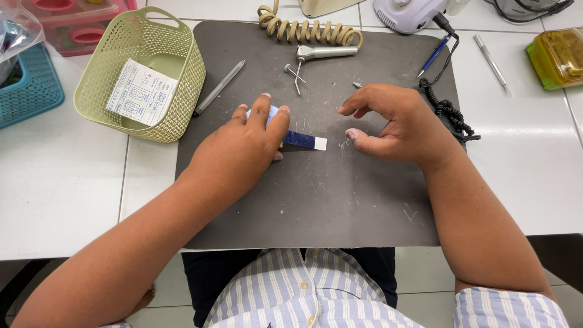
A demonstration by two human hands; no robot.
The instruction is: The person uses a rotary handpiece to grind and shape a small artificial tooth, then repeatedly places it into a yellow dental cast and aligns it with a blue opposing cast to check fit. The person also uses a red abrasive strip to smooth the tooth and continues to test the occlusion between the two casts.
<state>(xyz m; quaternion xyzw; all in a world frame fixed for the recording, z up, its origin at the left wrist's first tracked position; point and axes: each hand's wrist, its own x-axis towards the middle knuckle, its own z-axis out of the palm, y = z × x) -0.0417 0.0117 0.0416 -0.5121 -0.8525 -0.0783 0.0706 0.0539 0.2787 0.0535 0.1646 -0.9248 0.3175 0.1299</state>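
Observation:
My left hand point(249, 143) rests palm-down on the dark grey mat point(316, 200), fingers closed over a small pale blue object point(271, 112) and pinning a dark blue strip with a white end point(306, 141) that sticks out to the right. My right hand point(398, 124) hovers just right of the strip, fingers curled and apart, holding nothing. Its thumb tip is a short gap from the strip's white end.
A pale green basket point(176, 67) with a paper form stands at the left. A grey pen-like tool point(220, 88), a handpiece on a coiled cord point(325, 53), small burs point(294, 74), a blue pen point(433, 56) and a black coiled cable point(449, 112) lie behind my hands. A yellow box point(559, 56) sits far right, a teal basket point(27, 91) far left.

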